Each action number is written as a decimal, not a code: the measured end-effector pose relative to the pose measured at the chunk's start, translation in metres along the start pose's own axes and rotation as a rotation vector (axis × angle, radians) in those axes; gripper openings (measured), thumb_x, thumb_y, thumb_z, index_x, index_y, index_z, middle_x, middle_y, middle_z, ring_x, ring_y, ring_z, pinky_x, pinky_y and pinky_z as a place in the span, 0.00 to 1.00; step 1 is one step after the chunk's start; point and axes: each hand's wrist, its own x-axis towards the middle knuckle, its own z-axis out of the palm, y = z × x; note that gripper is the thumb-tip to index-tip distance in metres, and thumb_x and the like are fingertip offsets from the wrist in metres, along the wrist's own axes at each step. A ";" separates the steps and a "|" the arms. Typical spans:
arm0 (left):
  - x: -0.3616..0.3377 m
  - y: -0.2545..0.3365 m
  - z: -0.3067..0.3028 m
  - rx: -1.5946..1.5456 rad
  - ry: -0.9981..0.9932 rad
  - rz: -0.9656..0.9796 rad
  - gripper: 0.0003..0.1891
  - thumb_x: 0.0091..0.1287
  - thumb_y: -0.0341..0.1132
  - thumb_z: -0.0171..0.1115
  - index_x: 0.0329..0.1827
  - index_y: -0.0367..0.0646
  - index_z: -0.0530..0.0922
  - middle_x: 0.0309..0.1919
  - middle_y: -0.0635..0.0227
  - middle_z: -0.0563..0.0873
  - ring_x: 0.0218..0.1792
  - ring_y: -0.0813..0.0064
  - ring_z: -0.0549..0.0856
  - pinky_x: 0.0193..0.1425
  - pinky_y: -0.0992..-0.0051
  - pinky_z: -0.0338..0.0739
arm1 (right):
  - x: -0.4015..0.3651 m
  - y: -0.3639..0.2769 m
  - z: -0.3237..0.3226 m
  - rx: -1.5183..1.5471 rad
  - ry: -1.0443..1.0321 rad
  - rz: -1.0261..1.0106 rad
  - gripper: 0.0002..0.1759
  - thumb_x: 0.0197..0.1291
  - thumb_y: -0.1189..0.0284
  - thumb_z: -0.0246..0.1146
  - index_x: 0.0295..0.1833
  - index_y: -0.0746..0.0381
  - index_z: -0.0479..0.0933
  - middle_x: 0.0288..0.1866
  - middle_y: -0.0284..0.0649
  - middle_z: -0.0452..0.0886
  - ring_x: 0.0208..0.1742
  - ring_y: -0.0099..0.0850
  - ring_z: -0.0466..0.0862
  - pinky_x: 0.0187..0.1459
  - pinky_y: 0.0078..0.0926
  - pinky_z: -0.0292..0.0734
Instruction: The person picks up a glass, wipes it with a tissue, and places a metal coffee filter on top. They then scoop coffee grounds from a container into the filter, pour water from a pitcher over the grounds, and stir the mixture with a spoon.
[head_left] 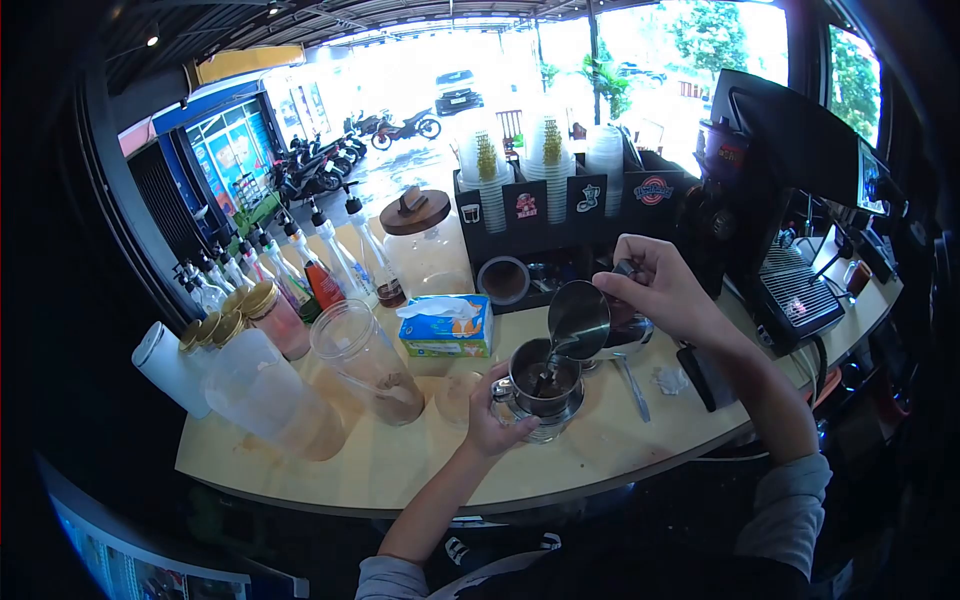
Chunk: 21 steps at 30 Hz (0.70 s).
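My right hand (650, 285) grips the handle of a metal pitcher (580, 318), which is tilted to the left. From its lip a thin stream runs into a metal filter cup (545, 378) with something dark inside. The cup sits on a glass (545, 428) whose lower part is mostly hidden. My left hand (495, 415) is closed around the left side of the metal cup, by its handle. A tissue box (446, 327) stands just behind it.
Left on the counter (400, 468) are a tall clear jar (365, 365), a large plastic container (270, 390) and several syrup bottles. Behind stands a black cup organizer (525, 215). A spoon (633, 388) and an espresso machine (795, 285) are at right.
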 end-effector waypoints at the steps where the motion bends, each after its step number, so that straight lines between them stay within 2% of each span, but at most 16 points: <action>1: 0.000 0.001 0.000 -0.001 -0.001 0.000 0.40 0.50 0.47 0.75 0.62 0.33 0.70 0.52 0.56 0.79 0.55 0.66 0.79 0.60 0.67 0.71 | 0.000 -0.001 0.000 0.002 0.003 0.005 0.15 0.62 0.71 0.66 0.29 0.61 0.66 0.21 0.27 0.75 0.24 0.08 0.74 0.22 0.09 0.66; 13: -0.002 -0.001 -0.001 0.007 0.014 -0.013 0.39 0.49 0.47 0.75 0.61 0.34 0.71 0.53 0.56 0.79 0.55 0.65 0.79 0.61 0.66 0.71 | 0.002 -0.004 -0.001 0.055 0.034 -0.035 0.16 0.63 0.71 0.65 0.28 0.60 0.65 0.19 0.26 0.72 0.21 0.07 0.67 0.19 0.10 0.60; 21: -0.001 -0.001 -0.001 0.007 0.013 -0.022 0.39 0.49 0.47 0.75 0.60 0.34 0.72 0.52 0.55 0.79 0.55 0.64 0.79 0.60 0.65 0.71 | 0.007 0.001 -0.003 -0.007 0.061 -0.054 0.16 0.62 0.70 0.66 0.28 0.60 0.65 0.19 0.25 0.71 0.21 0.07 0.66 0.19 0.12 0.59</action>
